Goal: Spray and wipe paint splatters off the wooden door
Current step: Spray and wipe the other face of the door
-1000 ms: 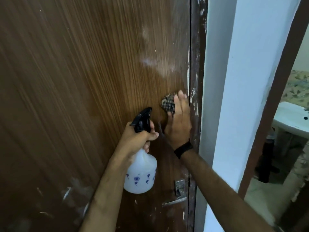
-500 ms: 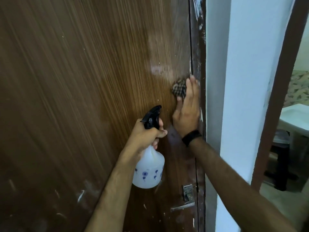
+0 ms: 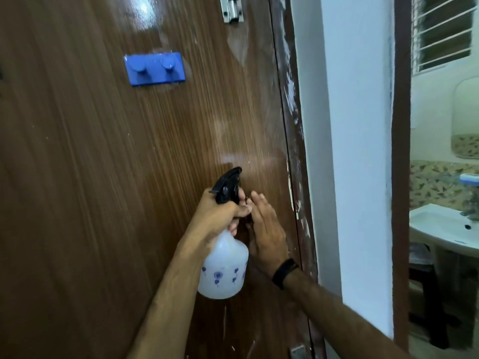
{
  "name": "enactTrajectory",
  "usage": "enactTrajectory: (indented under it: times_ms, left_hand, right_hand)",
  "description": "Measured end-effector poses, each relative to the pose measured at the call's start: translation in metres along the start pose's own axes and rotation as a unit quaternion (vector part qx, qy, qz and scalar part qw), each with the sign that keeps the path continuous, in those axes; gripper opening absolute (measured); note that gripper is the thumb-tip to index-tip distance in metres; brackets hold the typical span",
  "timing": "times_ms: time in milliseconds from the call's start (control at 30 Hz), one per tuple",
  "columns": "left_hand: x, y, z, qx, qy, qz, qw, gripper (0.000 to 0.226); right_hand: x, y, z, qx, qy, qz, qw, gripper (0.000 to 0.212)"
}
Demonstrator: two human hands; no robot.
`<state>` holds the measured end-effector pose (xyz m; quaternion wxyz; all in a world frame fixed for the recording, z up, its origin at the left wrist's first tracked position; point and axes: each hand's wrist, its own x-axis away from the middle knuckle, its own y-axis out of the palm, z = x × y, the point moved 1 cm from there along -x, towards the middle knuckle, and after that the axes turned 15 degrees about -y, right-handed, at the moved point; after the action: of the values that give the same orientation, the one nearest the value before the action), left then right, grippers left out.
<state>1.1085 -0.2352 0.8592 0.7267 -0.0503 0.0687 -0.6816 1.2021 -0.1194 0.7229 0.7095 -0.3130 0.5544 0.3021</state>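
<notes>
The brown wooden door point(image 3: 103, 177) fills the left and middle of the view. A wet, whitish smear point(image 3: 233, 156) lies just above my hands, and white paint splatters point(image 3: 293, 99) run down the door's right edge. My left hand point(image 3: 220, 213) grips the black trigger head of a white spray bottle point(image 3: 223, 270) with blue flower prints, its nozzle pointing at the door. My right hand point(image 3: 267, 229) lies flat against the door right beside the bottle, fingers straight. Only a dark scrap of the wiping cloth point(image 3: 249, 219) shows under it.
A blue two-peg hook rack point(image 3: 155, 69) is fixed to the door at upper left. A metal latch point(image 3: 233, 9) sits at the top, a handle plate point(image 3: 296, 352) at the bottom edge. A white wall point(image 3: 357, 151) stands to the right, with a washbasin point(image 3: 445, 229) beyond.
My right hand has slid down and left from the door's edge to beside the bottle, now covering the cloth. The view has tilted up, bringing the blue rack and latch into sight.
</notes>
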Motion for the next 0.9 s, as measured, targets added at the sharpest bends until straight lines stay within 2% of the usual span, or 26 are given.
enactTrajectory:
  times_ms: [67, 200, 267, 400, 567, 633, 733, 900]
  left_hand:
    - [-0.002, -0.001, 0.011, -0.002, 0.005, -0.003, 1.000, 0.019]
    - [-0.008, -0.007, 0.041, 0.000, 0.019, -0.004, 1.000, 0.020]
    - [-0.007, -0.012, 0.055, 0.000, 0.028, -0.006, 1.000, 0.019]
    - [-0.005, -0.026, 0.068, 0.009, 0.049, -0.010, 0.999, 0.018]
    - [0.002, -0.042, 0.059, 0.025, 0.046, -0.006, 0.999, 0.018]
    - [0.006, -0.044, 0.057, 0.019, 0.037, 0.004, 0.999, 0.018]
    - [0.007, -0.044, 0.064, -0.013, 0.029, 0.023, 0.999, 0.020]
    - [0.002, -0.042, 0.097, -0.041, 0.064, 0.055, 0.996, 0.019]
  right_hand:
    - [-0.024, -0.007, 0.008, -0.006, -0.001, 0.008, 1.000, 0.082]
    - [-0.115, -0.023, 0.039, 0.008, 0.028, 0.050, 0.998, 0.055]
    - [-0.157, -0.028, 0.048, 0.022, 0.049, 0.068, 0.996, 0.050]
    - [-0.177, -0.022, 0.040, 0.045, 0.074, 0.082, 0.993, 0.053]
    - [-0.133, -0.003, 0.015, 0.020, -0.013, 0.027, 0.999, 0.066]
    - [-0.128, -0.003, 0.012, 0.010, -0.028, 0.013, 0.999, 0.063]
    - [-0.156, -0.007, 0.017, 0.018, -0.054, 0.015, 0.998, 0.052]
    - [-0.235, -0.015, 0.042, 0.040, -0.054, 0.046, 0.997, 0.058]
